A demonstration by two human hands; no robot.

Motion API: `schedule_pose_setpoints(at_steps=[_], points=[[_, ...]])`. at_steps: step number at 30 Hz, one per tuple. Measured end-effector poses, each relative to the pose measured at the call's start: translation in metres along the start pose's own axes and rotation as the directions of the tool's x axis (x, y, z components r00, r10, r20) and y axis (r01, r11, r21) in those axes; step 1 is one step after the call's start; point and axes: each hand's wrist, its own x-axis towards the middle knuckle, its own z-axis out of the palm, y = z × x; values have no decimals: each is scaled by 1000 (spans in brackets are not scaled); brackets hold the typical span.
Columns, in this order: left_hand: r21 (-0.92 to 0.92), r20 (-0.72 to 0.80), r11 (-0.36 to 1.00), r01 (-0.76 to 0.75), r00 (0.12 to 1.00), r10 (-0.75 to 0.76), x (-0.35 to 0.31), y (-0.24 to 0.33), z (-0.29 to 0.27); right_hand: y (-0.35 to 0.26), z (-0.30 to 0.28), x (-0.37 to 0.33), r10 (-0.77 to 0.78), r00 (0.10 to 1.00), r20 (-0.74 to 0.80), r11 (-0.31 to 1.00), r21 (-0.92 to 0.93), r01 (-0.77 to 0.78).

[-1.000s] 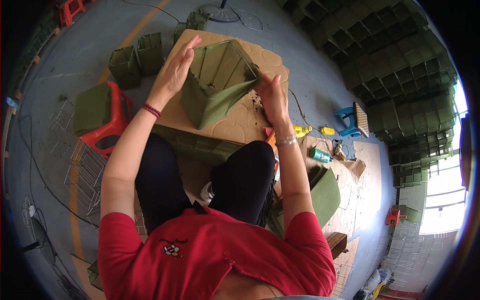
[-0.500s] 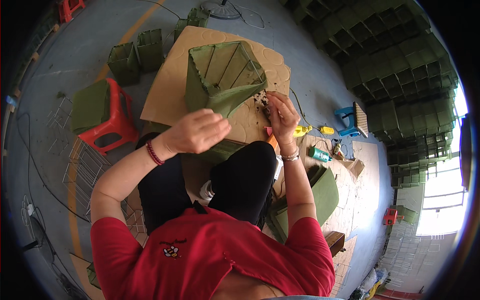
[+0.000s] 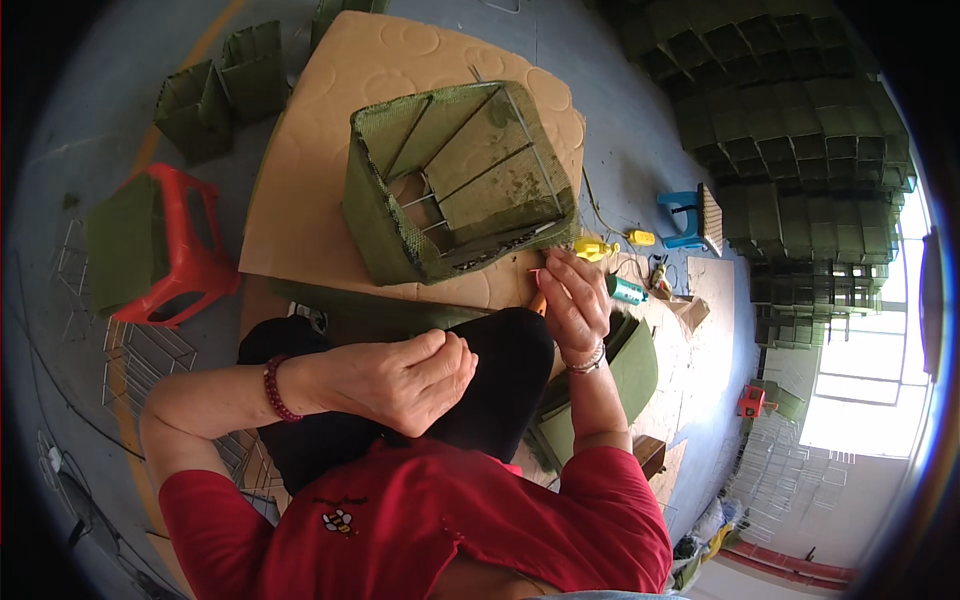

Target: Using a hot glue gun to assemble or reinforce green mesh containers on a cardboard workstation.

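Observation:
A green fabric-covered box (image 3: 372, 200) with a wire frame stands on a cardboard-topped surface, its open mouth showing inner wires. Dark specks mark its near rim. My right hand (image 3: 578, 305) is close by the box's near right corner, fingers bent and pressed together; whether it touches the fabric I cannot tell. My left hand (image 3: 410, 385) hovers over my lap, apart from the box, thumb and fingertips closed. Anything pinched in either hand is too small or hidden to make out. An orange-handled tool (image 3: 538, 300) lies partly behind my right hand.
Cardboard (image 3: 300, 225) lies under the box. A red stool (image 3: 200, 262) bearing green fabric stands left, near more green boxes (image 3: 192, 110). On the right are yellow bottles (image 3: 594, 249), a teal bottle (image 3: 627, 290), a blue stool (image 3: 683, 220), green panels (image 3: 610, 385) and stacked green boxes (image 3: 790, 160).
The box has come nearer and turned, and its near rim's loose fabric corner no longer hangs out. My left hand has drawn back from the box toward my lap; the right has lowered.

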Motion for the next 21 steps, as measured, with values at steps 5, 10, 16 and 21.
schedule_pose_setpoints(at_steps=[5, 10, 16, 21], points=[[130, -22, 988, -81, 996, 84, 0, -29, 6, -2, 5, 19, -173, 984, 35, 984, 47, 171], [265, -78, 959, 99, 994, -81, 8, -38, 5, 0, 12, 32, -220, 975, 8, 975, 36, 220], [278, -113, 919, 278, 960, -256, 14, -31, 6, -1, 26, 44, -195, 981, -17, 979, 49, 196], [306, -126, 885, 350, 937, -327, 21, -27, 9, -6, 27, 47, -132, 990, -43, 987, 82, 135]])
